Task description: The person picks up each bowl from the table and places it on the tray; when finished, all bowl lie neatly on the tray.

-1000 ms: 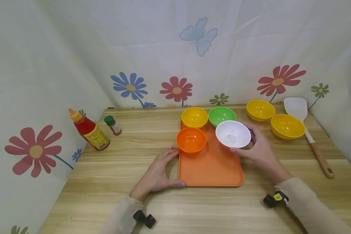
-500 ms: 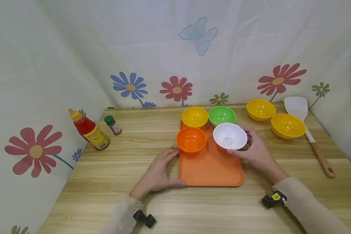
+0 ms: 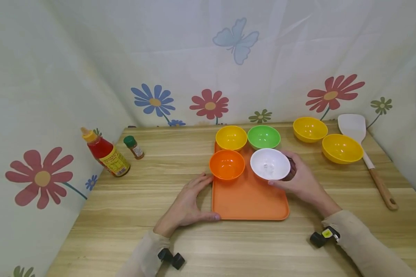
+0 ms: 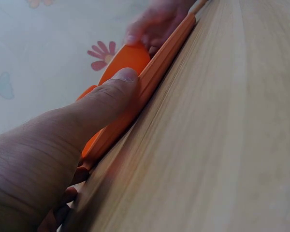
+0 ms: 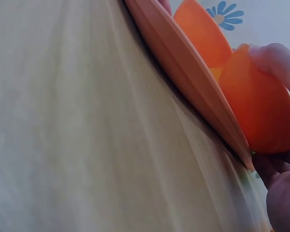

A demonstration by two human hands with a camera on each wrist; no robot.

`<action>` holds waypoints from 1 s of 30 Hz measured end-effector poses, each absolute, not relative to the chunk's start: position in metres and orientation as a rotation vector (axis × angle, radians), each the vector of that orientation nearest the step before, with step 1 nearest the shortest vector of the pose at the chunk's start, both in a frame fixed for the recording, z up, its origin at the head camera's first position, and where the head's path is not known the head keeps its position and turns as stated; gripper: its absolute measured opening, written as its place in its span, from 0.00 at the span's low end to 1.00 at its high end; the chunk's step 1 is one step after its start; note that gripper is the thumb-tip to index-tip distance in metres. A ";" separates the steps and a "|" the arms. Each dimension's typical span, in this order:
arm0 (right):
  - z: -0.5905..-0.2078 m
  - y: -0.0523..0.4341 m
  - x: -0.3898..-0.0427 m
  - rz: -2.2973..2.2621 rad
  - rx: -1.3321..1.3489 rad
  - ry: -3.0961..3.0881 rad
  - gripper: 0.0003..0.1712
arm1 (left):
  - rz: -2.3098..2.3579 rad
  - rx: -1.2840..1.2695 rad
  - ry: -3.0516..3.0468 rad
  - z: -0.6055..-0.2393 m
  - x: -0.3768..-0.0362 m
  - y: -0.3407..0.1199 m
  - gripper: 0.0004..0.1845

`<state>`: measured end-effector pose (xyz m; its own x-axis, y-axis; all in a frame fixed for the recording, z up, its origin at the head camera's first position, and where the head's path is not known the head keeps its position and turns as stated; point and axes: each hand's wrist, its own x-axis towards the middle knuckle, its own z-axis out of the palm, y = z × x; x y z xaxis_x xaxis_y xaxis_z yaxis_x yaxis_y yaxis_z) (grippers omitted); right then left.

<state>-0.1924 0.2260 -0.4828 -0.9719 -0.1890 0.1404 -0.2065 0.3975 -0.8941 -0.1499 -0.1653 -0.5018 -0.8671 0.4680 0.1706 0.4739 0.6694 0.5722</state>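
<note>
The spice jar's [image 3: 134, 147] label is too small to read.

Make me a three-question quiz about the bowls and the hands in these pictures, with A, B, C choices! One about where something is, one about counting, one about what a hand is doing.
1. Where is the white bowl?
A. on the orange tray
B. beside the red sauce bottle
C. on top of the spatula

2. How many yellow bowls are there?
A. one
B. three
C. five

3. What is the right hand doing?
A. lying flat on the table, away from the bowls
B. holding the spatula
C. holding the white bowl

Answers:
1. A, the white bowl is over the tray's right half, next to the orange bowl.
2. B, one yellow bowl sits on the tray and two sit on the table to the right.
3. C, its thumb and fingers wrap the bowl's side, while the left hand rests against the tray's left edge.
</note>
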 end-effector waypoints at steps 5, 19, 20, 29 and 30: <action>-0.484 0.226 -0.192 1.668 0.412 -2.605 0.61 | -0.978 -0.806 -2.872 -0.501 -0.150 -0.165 0.64; -0.482 0.226 -0.192 1.663 0.369 -2.679 0.63 | -0.963 -0.799 -2.884 -0.502 -0.150 -0.166 0.64; -0.481 0.226 -0.191 1.661 0.361 -2.688 0.64 | -0.965 -0.798 -2.884 -0.502 -0.150 -0.166 0.64; -0.475 0.225 -0.189 1.676 0.395 -2.684 0.68 | -0.962 -0.807 -2.871 -0.502 -0.150 -0.166 0.64; -0.475 0.225 -0.189 1.671 0.393 -2.681 0.68 | -0.963 -0.810 -2.868 -0.502 -0.150 -0.166 0.64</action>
<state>-0.1889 0.2249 -0.4745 -0.9687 -0.2298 0.0941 -0.1857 0.4186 -0.8890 -0.1501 -0.1656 -0.5023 -0.8662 0.4707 0.1676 0.4765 0.6772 0.5607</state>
